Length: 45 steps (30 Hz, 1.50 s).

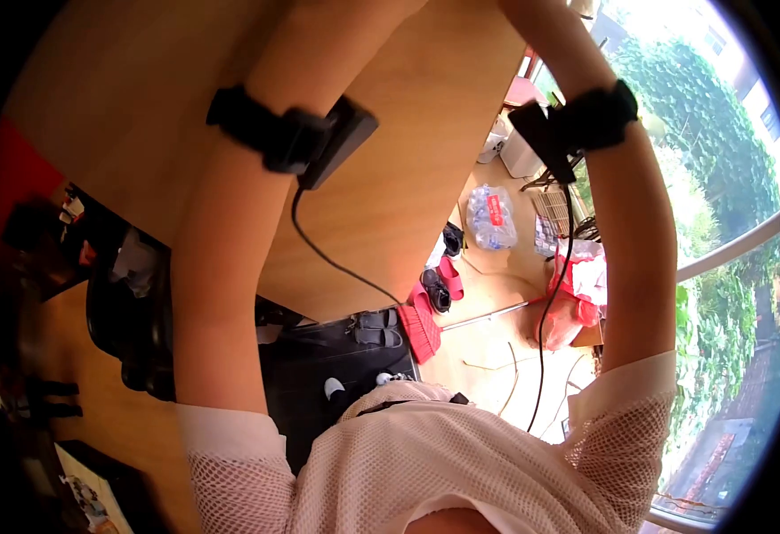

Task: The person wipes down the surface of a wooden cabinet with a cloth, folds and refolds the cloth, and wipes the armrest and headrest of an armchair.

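Observation:
Both my forearms reach up past the top edge of the view, so neither of my hands shows, nor anything they may hold or touch. Around each wrist sits a black strap, the left one and the right one, each with a black wedge-shaped device and a cable hanging down. Between and behind the forearms stands a broad brown wooden panel.
On the floor are a red broom, black sandals, red and black shoes, a plastic-wrapped pack of bottles and red bags. A large window is at the right, a black chair at the left.

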Motion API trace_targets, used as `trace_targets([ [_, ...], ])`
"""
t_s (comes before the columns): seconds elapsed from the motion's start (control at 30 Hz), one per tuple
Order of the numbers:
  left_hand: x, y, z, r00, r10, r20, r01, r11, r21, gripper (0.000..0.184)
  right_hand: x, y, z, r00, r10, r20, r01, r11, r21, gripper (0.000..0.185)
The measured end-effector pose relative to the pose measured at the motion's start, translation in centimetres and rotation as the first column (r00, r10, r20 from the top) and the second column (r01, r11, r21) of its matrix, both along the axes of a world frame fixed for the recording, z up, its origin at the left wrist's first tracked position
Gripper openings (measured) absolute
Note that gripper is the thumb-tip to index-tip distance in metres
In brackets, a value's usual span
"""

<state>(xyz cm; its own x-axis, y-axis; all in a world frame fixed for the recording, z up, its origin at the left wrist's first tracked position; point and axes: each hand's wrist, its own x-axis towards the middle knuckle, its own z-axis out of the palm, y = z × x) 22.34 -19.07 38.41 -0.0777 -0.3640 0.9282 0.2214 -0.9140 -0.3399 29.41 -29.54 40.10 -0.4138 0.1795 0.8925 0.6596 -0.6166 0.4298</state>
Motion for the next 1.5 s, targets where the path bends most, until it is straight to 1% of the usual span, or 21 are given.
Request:
trace_targets([
  [0.03,-0.5,-0.3,-1.7,0.999,0.004,-0.053,-0.005,0.999,-0.033,0.064,1.2,0.3,-1.5,0.998,0.052,0.043,-0.055,0.997,0.062,0.049],
  [0.13,-1.0,-0.9,-7.2,0.973,0.004,-0.231,-0.034,0.992,-0.122,0.068,-0.2,-1.1,-6.9,0.987,-0.062,-0.149,0.051,0.996,-0.076,0.050],
  [0.2,-0.8,-0.9,-12.5,0.933,0.001,-0.360,-0.071,0.981,-0.180,0.073,-0.6,-1.8,-11.7,0.955,-0.125,-0.268,0.084,0.984,-0.160,0.053],
  [0.27,-0.6,-1.5,-18.4,0.919,0.000,-0.395,-0.090,0.974,-0.208,0.072,0.0,-1.8,-17.8,0.959,0.010,-0.282,-0.027,0.998,-0.055,0.044],
  [0.33,-0.1,-2.3,-24.4,0.908,0.010,-0.419,-0.119,0.965,-0.234,0.073,0.2,-2.5,-23.5,0.940,-0.022,-0.341,-0.014,0.995,-0.103,0.043],
  [0.37,-0.1,-2.7,-26.9,0.893,-0.003,-0.450,-0.122,0.961,-0.249,0.072,0.5,-3.0,-25.8,0.938,-0.072,-0.340,0.023,0.989,-0.145,0.043],
  [0.4,-0.2,-3.0,-28.7,0.875,-0.019,-0.483,-0.126,0.956,-0.265,0.072,0.6,-3.4,-27.4,0.932,-0.094,-0.349,0.034,0.984,-0.175,0.043],
  [0.47,-0.8,-3.1,-30.2,0.842,-0.021,-0.538,-0.141,0.956,-0.258,0.072,0.5,-3.9,-29.6,0.920,-0.138,-0.367,0.048,0.969,-0.243,0.043],
  [0.6,-2.1,-2.2,-29.6,0.791,-0.074,-0.607,-0.109,0.960,-0.259,0.072,-0.2,-2.9,-29.5,0.905,-0.132,-0.405,0.049,0.977,-0.209,0.043],
  [0.63,-2.3,-1.5,-29.5,0.797,-0.075,-0.599,-0.103,0.961,-0.258,0.071,-0.8,-2.2,-29.4,0.900,-0.102,-0.424,0.025,0.983,-0.183,0.044],
  [0.73,-3.9,1.2,-28.3,0.830,-0.021,-0.557,-0.128,0.965,-0.227,0.070,-2.8,0.7,-28.4,0.903,-0.100,-0.418,0.041,0.988,-0.148,0.043],
  [0.77,-4.7,2.4,-28.0,0.820,-0.004,-0.572,-0.158,0.960,-0.233,0.070,-3.4,2.2,-28.1,0.910,-0.058,-0.410,0.015,0.994,-0.106,0.044],
  [0.9,-7.6,8.0,-27.6,0.863,0.002,-0.505,-0.150,0.956,-0.253,0.073,-7.0,7.5,-26.9,0.903,-0.079,-0.423,0.006,0.985,-0.172,0.046],
  [1.0,-10.8,11.9,-27.7,0.852,-0.025,-0.524,-0.159,0.939,-0.304,0.076,-10.0,11.3,-26.3,0.913,-0.079,-0.401,-0.023,0.970,-0.243,0.048],
  [1.03,-11.9,13.4,-27.5,0.844,0.011,-0.535,-0.181,0.947,-0.266,0.079,-10.9,12.7,-26.2,0.911,-0.043,-0.410,-0.060,0.970,-0.237,0.052],
  [1.1,-13.6,16.2,-27.3,0.853,0.009,-0.522,-0.177,0.946,-0.272,0.080,-12.5,15.4,-25.9,0.922,-0.042,-0.386,-0.055,0.970,-0.238,0.053],
  [1.17,-14.8,18.2,-27.2,0.880,-0.027,-0.473,-0.147,0.934,-0.326,0.079,-14.0,17.5,-25.6,0.930,-0.058,-0.363,-0.038,0.967,-0.252,0.055],
  [1.27,-16.1,20.8,-26.8,0.907,-0.125,-0.401,-0.048,0.917,-0.396,0.083,-16.0,19.3,-23.5,0.964,-0.111,-0.244,0.017,0.934,-0.358,0.054],
  [1.4,-17.1,21.7,-25.3,0.895,-0.160,-0.416,-0.027,0.912,-0.409,0.086,-16.3,20.9,-22.7,0.971,-0.085,-0.222,0.002,0.937,-0.351,0.055],
  [1.47,-17.3,21.4,-25.3,0.882,-0.147,-0.448,-0.064,0.904,-0.422,0.086,-16.2,21.1,-23.0,0.970,-0.088,-0.225,0.011,0.947,-0.321,0.055],
  [1.5,-17.5,21.3,-25.3,0.875,-0.138,-0.463,-0.085,0.900,-0.429,0.086,-16.2,21.4,-23.6,0.963,-0.073,-0.259,-0.006,0.957,-0.291,0.053],
])
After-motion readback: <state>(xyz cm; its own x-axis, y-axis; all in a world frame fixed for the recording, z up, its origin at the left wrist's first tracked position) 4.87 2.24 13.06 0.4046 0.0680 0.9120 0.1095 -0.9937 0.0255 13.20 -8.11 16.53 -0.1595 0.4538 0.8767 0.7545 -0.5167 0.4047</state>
